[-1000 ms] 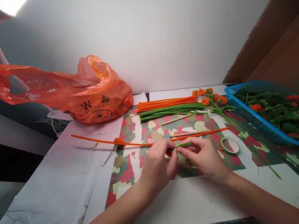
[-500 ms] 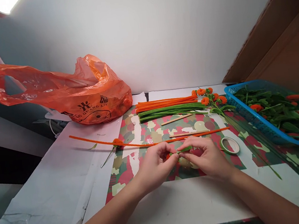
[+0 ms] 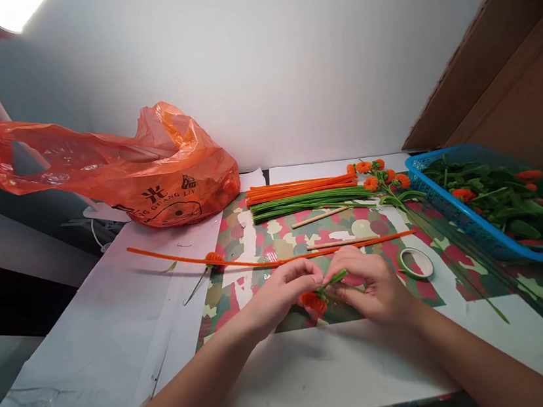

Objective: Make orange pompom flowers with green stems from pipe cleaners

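Pinching together, left hand and right hand hold the orange flower between them.

Near the middle of the tabletop, the left hand and right hand meet, fingers pinched on a small orange flower and its green stem. Just beyond them lies a long orange pipe cleaner. A tape roll sits beside the right hand. Orange and green bundles lie toward the far edge, an orange plastic bag fills the far left corner, and a blue basket stands along the right edge.
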The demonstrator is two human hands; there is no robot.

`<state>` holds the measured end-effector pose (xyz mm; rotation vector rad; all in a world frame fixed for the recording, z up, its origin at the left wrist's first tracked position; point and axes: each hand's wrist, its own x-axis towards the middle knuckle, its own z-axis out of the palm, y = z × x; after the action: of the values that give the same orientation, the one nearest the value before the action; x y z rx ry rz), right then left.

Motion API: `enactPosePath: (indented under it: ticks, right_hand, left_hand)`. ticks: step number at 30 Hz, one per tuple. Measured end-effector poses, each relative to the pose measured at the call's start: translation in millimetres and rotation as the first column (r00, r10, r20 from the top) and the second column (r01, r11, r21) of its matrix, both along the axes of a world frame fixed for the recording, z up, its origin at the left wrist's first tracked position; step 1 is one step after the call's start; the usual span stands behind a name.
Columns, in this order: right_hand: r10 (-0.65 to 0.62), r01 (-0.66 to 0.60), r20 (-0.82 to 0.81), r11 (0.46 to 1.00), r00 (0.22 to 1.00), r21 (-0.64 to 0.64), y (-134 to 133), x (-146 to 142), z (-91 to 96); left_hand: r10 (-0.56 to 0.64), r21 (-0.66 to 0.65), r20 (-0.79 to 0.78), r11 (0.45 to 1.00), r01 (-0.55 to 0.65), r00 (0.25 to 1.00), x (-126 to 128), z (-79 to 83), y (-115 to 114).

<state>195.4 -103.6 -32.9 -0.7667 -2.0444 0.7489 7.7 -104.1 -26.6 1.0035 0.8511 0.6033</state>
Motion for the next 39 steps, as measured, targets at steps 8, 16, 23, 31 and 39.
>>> enactPosePath:
  ticks: [8,16,23,31,39]
  right_hand:
    - [-0.106,0.101,0.076,0.992,0.991,0.07,0.1,-0.2,1.4]
    - [-0.074,0.056,0.144,0.991,0.987,0.126,-0.3,0.0,0.0]
    - [0.053,-0.068,0.19,0.995,0.98,0.074,4.5,6.6,6.0]
    - [0.171,-0.152,0.101,0.973,0.98,-0.174,1.8,11.5,14.4]
    - [-0.154,0.196,0.276,0.972,0.949,-0.13,-0.6,3.9,10.2]
  left_hand:
    - [0.434,0.854,-0.236,0.52,-0.028,0.869,2.5,2.6,-7.8]
    - [0.194,0.652,-0.342,0.754,0.084,0.919,1.2,6.6,-5.6]
    - [-0.091,0.22,-0.181,0.967,0.13,0.979,-3.4,3.9,0.7]
    - [-0.268,-0.012,0.042,0.963,0.269,0.962,-5.5,1.8,6.2]
    - [0.252,0.539,-0.35,0.842,-0.027,0.902,12.3,2.4,-8.3]
